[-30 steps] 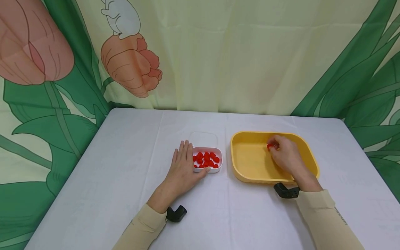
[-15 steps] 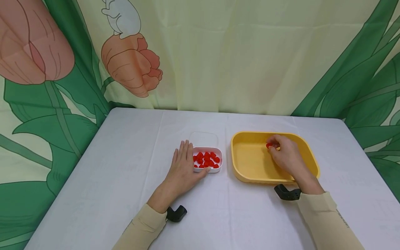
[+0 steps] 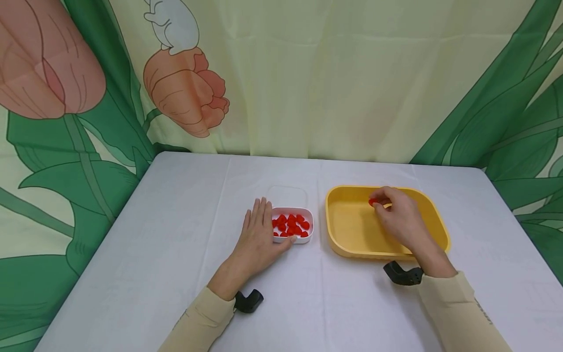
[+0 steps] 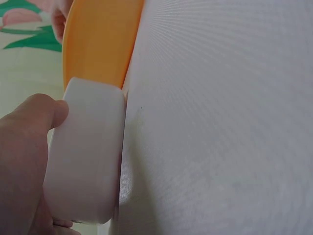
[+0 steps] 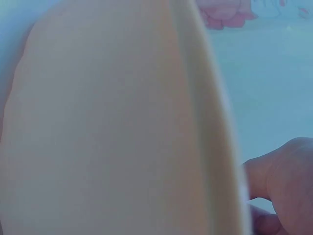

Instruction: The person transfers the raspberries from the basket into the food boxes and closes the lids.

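Observation:
In the head view my left hand (image 3: 252,242) lies with straight fingers along the left side of a small white box (image 3: 303,240), its thumb touching the near rim. Several small red pieces (image 3: 291,221) lie inside that box; their exact kind is too small to tell. The left wrist view has the thumb against the white box wall (image 4: 88,152). Over the yellow tray (image 3: 352,232), my right hand (image 3: 402,217) pinches one small red piece (image 3: 372,201) between thumb and fingertips. In the right wrist view the tray wall (image 5: 98,122) hides most of this hand (image 5: 291,183).
A clear lid (image 3: 288,188) extends flat behind the white box. The yellow tray stands just right of the box, with a narrow gap between them. A white cloth (image 3: 281,298) covers the table, and a printed curtain (image 3: 330,83) hangs behind its far edge.
My right hand has risen slightly and shifted a little to the left over the tray, carrying the pinched red piece. The left hand and the box stay in place.

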### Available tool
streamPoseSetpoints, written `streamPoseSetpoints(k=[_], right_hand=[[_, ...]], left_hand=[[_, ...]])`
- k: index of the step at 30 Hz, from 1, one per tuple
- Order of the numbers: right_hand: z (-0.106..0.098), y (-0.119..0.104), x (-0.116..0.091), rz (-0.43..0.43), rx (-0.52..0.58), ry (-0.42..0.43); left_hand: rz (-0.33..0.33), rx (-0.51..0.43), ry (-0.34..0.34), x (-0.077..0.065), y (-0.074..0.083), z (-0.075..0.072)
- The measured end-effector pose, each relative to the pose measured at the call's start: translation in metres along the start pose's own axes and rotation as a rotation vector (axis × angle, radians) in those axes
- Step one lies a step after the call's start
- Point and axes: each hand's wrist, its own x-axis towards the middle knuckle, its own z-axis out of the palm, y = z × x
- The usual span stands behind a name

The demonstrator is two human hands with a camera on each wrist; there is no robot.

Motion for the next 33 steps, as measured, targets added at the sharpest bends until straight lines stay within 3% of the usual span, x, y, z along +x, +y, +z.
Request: streamPoseSetpoints(k=[20, 33], right_hand=[[0.008, -0.021, -0.003, -0.009, 0.122, -0.041], [0.021, -0.032, 0.000, -0.066, 0.186, -0.050]], left_hand=[[-0.015, 0.013, -0.009, 0.000, 0.002, -0.002], [-0.014, 0.006, -0.030, 0.001, 0.000, -0.001]])
